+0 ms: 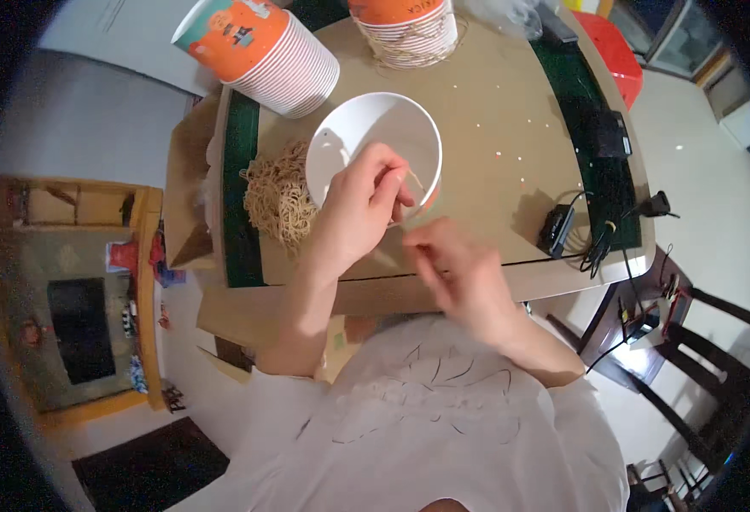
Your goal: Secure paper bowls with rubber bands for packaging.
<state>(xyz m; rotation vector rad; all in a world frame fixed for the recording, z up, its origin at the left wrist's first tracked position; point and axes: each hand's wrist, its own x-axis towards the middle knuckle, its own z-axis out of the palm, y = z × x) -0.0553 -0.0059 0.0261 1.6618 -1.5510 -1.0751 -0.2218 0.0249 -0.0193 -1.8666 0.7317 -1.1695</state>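
My left hand (356, 209) grips the near rim of a white paper bowl (375, 136) that is tilted so its inside faces me. A thin tan string (412, 179) runs from its fingers. My right hand (456, 269) hovers just below and to the right of the bowl, fingers curled; it looks blurred and I cannot tell whether it pinches the string. A heap of tan strings (279, 200) lies on the table left of the bowl.
A tilted stack of orange-and-white paper bowls (259, 53) stands at the back left; another stack wrapped in string (409, 30) at the back. Black chargers and cables (580, 230) lie at the table's right edge (563, 273). Dark chairs (699, 358) stand to the right.
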